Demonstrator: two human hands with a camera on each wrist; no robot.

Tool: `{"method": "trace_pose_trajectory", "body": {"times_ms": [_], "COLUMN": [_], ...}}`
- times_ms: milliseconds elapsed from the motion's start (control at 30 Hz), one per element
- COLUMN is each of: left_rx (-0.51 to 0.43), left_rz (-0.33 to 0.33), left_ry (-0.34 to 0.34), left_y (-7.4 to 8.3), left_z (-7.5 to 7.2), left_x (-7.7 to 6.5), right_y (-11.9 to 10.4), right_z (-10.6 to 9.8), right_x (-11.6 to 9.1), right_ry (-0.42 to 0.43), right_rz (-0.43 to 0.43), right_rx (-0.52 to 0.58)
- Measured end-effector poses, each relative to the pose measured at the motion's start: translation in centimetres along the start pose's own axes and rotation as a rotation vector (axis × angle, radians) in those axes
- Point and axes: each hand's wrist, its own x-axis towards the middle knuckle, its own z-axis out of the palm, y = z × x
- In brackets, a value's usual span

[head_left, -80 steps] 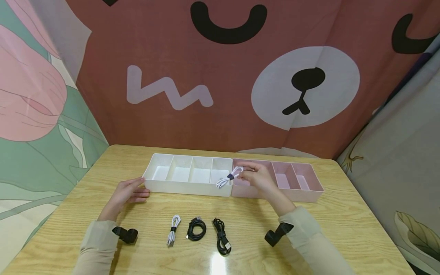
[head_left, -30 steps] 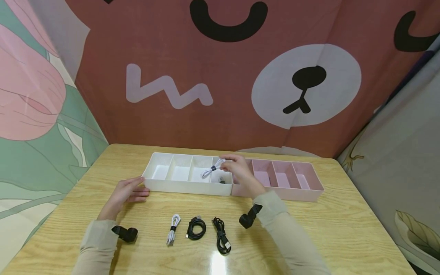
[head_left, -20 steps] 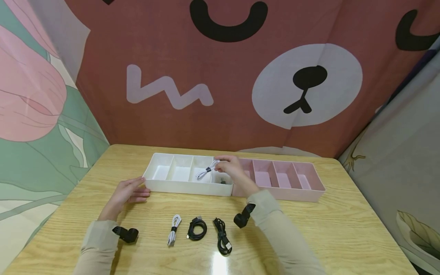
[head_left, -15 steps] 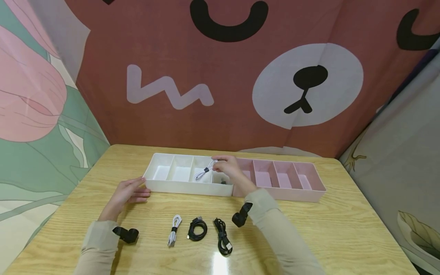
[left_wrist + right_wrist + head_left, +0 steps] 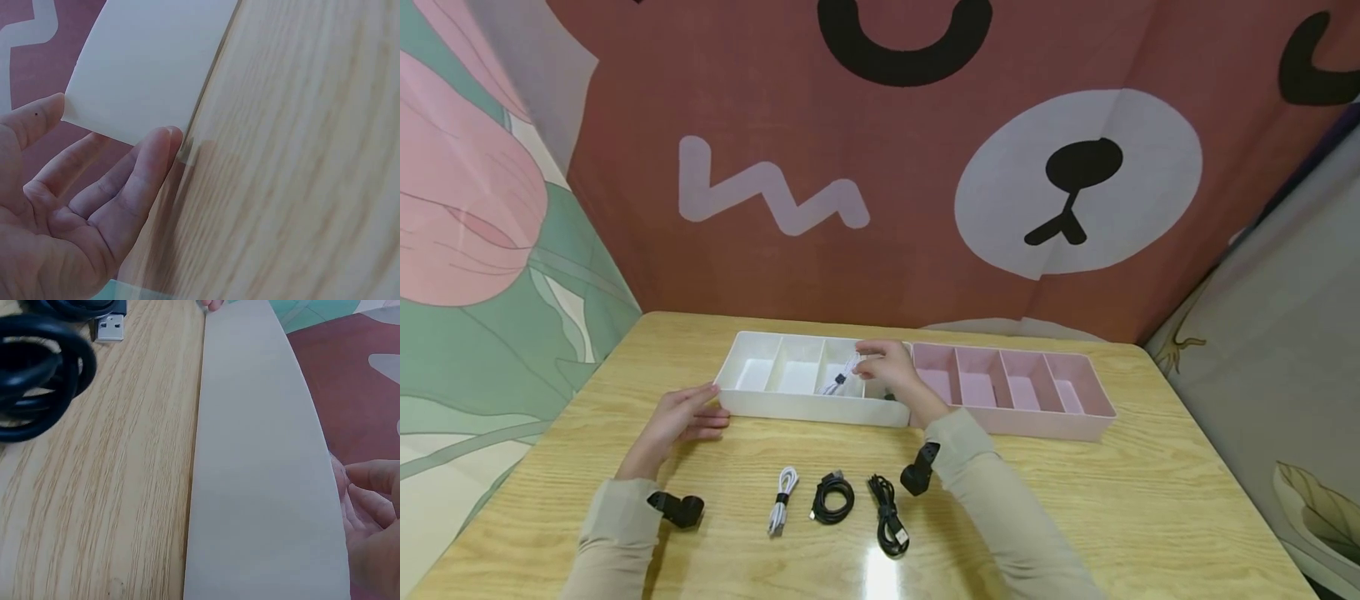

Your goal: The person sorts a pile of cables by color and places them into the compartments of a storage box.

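My right hand [image 5: 887,367] pinches one end of a coiled white charging cable [image 5: 840,379] with a dark tie. The cable hangs low inside the third compartment from the left of the white divided box [image 5: 805,408]. In the right wrist view the box's front wall [image 5: 262,456] hides the cable, and part of the right hand [image 5: 375,512] shows behind it. My left hand [image 5: 681,417] rests its fingertips against the box's left end, fingers fairly straight, as the left wrist view shows too. A small dark item [image 5: 890,397] lies in the fourth compartment, mostly hidden.
A pink divided box [image 5: 1037,423] stands end to end with the white one. Nearer on the wooden table [image 5: 1075,517] lie a white cable [image 5: 782,500], a round-coiled black cable [image 5: 832,498] and a longer black cable [image 5: 889,517]. A curtain [image 5: 910,283] hangs behind.
My right hand has carried the white cable left from above where the boxes meet, then down into the third compartment. The left hand has stayed at the box's end.
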Motion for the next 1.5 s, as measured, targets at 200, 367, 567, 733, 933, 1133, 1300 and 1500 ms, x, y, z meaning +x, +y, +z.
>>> {"method": "trace_pose_trajectory", "body": {"times_ms": [200, 367, 567, 733, 933, 1133, 1300, 1500], "left_rx": [-0.001, -0.01, -0.02, -0.023, -0.01, -0.004, 0.002, -0.004], "left_rz": [0.014, 0.019, 0.021, 0.026, 0.02, 0.016, 0.022, 0.021], "left_ry": [-0.01, -0.018, -0.022, -0.028, -0.023, -0.009, -0.011, -0.013], "left_y": [0.1, 0.1, 0.0, 0.0, 0.0, 0.0, 0.0, -0.1], "left_z": [-0.2, -0.1, -0.1, -0.1, 0.0, 0.0, -0.1, -0.1], "left_x": [0.0, -0.1, 0.0, 0.0, 0.0, -0.1, -0.1, 0.0], "right_y": [-0.1, -0.1, 0.0, -0.2, -0.7, -0.9, -1.0, -1.0], "right_z": [-0.1, -0.1, -0.5, -0.7, -0.8, -0.8, -0.8, -0.8], "right_x": [-0.4, -0.6, -1.1, -1.6, -2.4, -3.1, -3.5, -3.9], "right_ry": [-0.015, -0.006, -0.026, -0.044, -0.072, -0.112, -0.139, -0.185], "right_rz": [-0.022, -0.019, -0.029, -0.021, -0.008, -0.02, -0.028, -0.045], "right_rx": [0.0, 0.017, 0.035, 0.052, 0.058, 0.078, 0.113, 0.167]}}
